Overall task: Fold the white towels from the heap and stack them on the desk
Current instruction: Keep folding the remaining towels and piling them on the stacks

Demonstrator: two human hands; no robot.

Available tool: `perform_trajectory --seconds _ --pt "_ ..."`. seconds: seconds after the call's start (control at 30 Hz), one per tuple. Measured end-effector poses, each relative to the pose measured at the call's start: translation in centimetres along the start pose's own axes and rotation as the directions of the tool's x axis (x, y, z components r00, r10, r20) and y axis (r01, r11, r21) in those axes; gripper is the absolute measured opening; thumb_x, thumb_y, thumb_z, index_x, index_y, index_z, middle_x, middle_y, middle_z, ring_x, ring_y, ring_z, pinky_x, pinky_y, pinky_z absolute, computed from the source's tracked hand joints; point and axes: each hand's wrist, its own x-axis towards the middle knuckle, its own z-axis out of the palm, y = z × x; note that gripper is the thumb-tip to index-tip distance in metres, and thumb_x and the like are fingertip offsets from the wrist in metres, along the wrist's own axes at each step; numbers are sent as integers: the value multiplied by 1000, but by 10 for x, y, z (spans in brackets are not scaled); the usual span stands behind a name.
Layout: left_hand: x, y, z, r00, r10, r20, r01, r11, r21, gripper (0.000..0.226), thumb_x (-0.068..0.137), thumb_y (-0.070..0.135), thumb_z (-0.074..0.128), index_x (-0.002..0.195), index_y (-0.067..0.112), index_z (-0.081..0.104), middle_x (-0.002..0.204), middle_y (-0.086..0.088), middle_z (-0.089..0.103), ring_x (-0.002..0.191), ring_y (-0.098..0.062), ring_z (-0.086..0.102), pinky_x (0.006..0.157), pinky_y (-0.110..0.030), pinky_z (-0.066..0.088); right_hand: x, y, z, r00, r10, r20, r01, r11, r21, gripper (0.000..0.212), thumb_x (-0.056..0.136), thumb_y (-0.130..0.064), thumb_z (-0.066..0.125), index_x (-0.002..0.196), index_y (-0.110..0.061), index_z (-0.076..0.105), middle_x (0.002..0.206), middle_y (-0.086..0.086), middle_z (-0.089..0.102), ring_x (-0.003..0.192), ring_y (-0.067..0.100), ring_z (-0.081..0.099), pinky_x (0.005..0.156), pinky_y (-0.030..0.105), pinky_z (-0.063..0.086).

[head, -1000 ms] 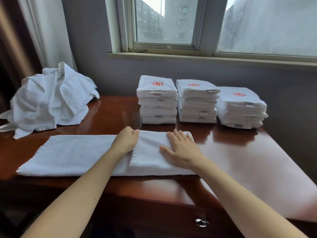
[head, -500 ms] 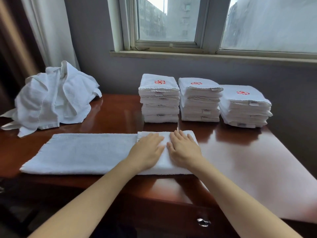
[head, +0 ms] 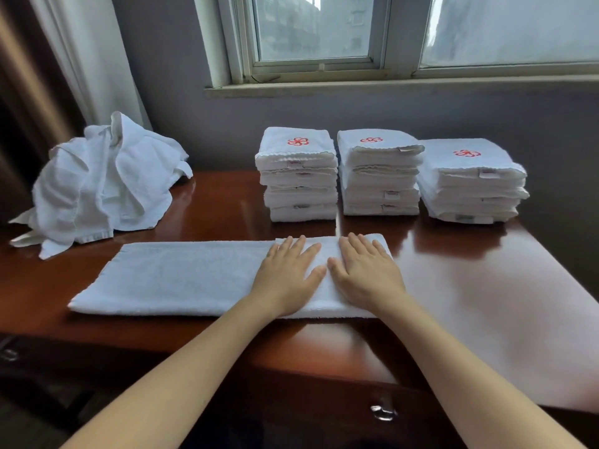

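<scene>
Head view: left hand [head: 289, 275] and right hand [head: 363, 270] lie flat, fingers straight, pressing the towel's [head: 181, 277] folded right end on the desk [head: 470, 303], likely setting the crease; gripping nothing.

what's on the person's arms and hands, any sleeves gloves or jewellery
Nothing worn that shows: the left hand and right hand are bare, without gloves, rings, watch or bracelet, and both forearms are bare to the frame's edge, no sleeve in view.
</scene>
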Motion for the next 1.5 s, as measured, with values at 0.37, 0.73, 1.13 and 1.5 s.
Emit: perform_trajectory --seconds 0.37,0.73,1.13,1.5 --pt "41 57 15 997 81 0 -81 996 -33 59 101 54 24 156 32 20 165 0 10 152 -17 1 123 -39 -3 -3 65 -20 995 97 -6 -97 995 -28 64 101 -50 23 156 -18 19 164 2 13 151 14 7 121 32 -1" --pt "5 -29 -7 1000 7 -6 -7 1000 8 59 103 53 22 157 29 18 165 2 10 151 -13 6 121 -32 3 -10 7 -26 997 -59 -57 60 998 28 59 101 -45 37 153 -19 29 160 0 28 149 16 16 121 38 5" --pt "-49 -179 -36 926 -377 -33 378 924 59 60 101 57 21 156 34 16 166 4 4 152 -13 0 121 -34 0 52 -148 23 929 -359 85 352 932 88 60 101 -47 36 153 -21 25 158 2 29 147 20 19 120 39 6" --pt "-59 -213 -27 735 -644 -212 592 762 -262 71 92 64 43 142 14 40 162 -6 23 152 -21 8 122 -36 3 64 -155 53 936 -348 59 347 937 28 58 100 -54 25 152 -29 24 161 -3 19 148 13 6 118 39 -4"
